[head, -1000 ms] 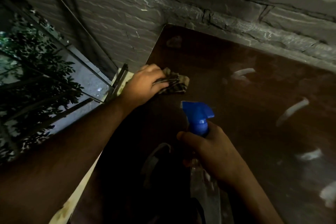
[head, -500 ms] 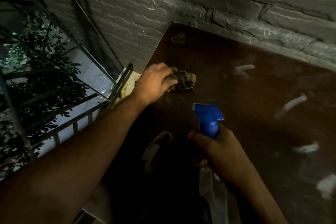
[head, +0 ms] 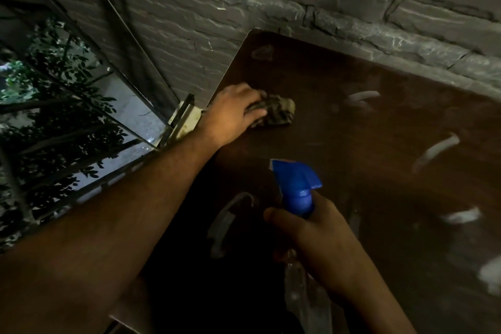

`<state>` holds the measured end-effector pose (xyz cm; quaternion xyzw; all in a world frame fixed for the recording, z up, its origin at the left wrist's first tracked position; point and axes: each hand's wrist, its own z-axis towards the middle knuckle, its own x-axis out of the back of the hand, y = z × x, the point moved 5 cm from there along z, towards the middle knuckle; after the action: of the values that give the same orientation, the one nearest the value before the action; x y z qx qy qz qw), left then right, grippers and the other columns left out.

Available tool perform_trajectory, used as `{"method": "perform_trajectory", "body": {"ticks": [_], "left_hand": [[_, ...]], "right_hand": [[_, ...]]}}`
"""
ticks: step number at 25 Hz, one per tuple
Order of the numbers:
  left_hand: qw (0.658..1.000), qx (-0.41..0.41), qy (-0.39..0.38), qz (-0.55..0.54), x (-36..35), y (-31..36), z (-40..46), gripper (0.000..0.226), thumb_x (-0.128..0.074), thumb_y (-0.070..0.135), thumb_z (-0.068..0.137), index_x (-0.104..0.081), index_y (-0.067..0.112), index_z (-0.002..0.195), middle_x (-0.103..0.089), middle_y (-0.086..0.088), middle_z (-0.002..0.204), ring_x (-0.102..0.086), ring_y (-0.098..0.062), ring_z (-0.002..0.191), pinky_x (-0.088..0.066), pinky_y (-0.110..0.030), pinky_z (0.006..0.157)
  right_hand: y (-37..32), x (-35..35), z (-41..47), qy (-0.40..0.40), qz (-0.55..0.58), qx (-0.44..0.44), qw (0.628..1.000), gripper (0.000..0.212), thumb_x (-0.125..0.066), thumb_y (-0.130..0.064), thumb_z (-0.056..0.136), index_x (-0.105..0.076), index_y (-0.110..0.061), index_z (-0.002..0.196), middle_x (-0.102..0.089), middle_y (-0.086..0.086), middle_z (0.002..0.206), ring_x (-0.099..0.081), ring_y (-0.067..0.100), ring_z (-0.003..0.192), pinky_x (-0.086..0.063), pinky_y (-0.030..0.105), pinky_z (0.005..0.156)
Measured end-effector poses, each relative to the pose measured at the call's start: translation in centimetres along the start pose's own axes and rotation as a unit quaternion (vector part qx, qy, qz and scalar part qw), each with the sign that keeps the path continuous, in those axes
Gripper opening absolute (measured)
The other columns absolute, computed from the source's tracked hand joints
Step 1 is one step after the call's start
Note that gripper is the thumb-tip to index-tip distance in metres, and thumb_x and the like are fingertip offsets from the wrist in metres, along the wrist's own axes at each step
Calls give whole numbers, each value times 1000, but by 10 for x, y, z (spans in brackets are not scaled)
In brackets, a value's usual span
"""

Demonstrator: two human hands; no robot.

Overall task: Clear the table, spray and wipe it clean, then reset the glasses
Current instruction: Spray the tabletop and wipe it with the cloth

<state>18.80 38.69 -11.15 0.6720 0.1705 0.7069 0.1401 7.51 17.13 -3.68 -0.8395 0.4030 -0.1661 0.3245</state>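
A crumpled, mottled cloth [head: 276, 111] is gripped by the left hand [head: 233, 114] near the smooth brown bench's [head: 379, 122] left edge. A clear spray bottle [head: 298, 192] with a blue plastic trigger head is clasped by the right hand [head: 322, 241], nearer the body, well apart from the cloth.

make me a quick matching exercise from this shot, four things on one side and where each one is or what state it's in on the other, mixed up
Things:
1. cloth
2. spray bottle
3. table
4. railing

Places or states:
A. brown top streaked with pale light
B. left of the table, leaves behind it
C. bunched on the table under the left hand
D. upright in the right hand, blue head on top

Pairs: 1-C, 2-D, 3-A, 4-B
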Motion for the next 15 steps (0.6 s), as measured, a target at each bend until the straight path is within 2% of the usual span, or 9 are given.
{"method": "perform_trajectory", "body": {"ticks": [2, 4, 6, 8, 11, 13, 15], "left_hand": [[994, -93, -49, -11, -1, 9, -41, 23, -54, 39, 91, -61, 21, 104, -48, 8, 101, -40, -5, 96, -32, -25, 82], [989, -133, -58, -31, 8, -2, -80, 26, -52, 41, 90, -64, 20, 100, -53, 4, 101, -43, -6, 93, -35, -25, 79], [994, -95, -34, -44, 19, -26, -77, 28, -54, 39, 90, -66, 16, 99, -57, -2, 100, -50, -15, 93, -39, -29, 79], [999, -15, 8, -42, 20, -44, -45, 25, -60, 33, 90, -66, 12, 103, -58, -7, 102, -54, -22, 96, -40, -31, 80], [999, 30, 12, -22, 8, -28, -5, 31, -58, 35, 92, -61, 13, 115, -54, -5, 111, -51, -18, 102, -41, -32, 84], [999, -31, -22, -25, -4, -5, -12, 30, -59, 37, 91, -62, 15, 110, -53, -4, 109, -50, -19, 100, -42, -34, 83], [989, -129, -68, -29, -8, 7, -47, 26, -57, 40, 89, -62, 18, 101, -51, 1, 103, -46, -13, 95, -41, -33, 80]], "right_hand": [[0, -3, 3, 5, 0, 8, 1000, 23, -73, -21, 82, -62, -21, 102, -71, 4, 78, -67, 17, 62, -56, 31, 62], [-1, -8, 1, 6, 5, 13, 1000, 22, -73, -22, 82, -63, -22, 102, -73, 5, 80, -69, 20, 65, -59, 36, 67], [-1, -12, -2, 14, 12, 16, 1000, 20, -73, -21, 83, -64, -22, 100, -73, 4, 79, -70, 19, 64, -60, 34, 64], [-1, -18, -5, 22, 27, 12, 999, 18, -72, -20, 83, -63, -20, 99, -71, 2, 74, -67, 17, 58, -57, 27, 57], [0, -28, -6, 29, 42, 5, 999, 21, -70, -18, 84, -62, -17, 103, -72, 9, 80, -67, 21, 62, -57, 28, 56], [2, -33, -6, 50, 45, 7, 998, 21, -70, -16, 82, -63, -14, 102, -72, 19, 87, -68, 32, 68, -59, 40, 62], [3, -38, -6, 57, 46, 3, 997, 20, -71, -15, 83, -64, -13, 102, -72, 22, 88, -67, 34, 66, -59, 44, 65]]}}
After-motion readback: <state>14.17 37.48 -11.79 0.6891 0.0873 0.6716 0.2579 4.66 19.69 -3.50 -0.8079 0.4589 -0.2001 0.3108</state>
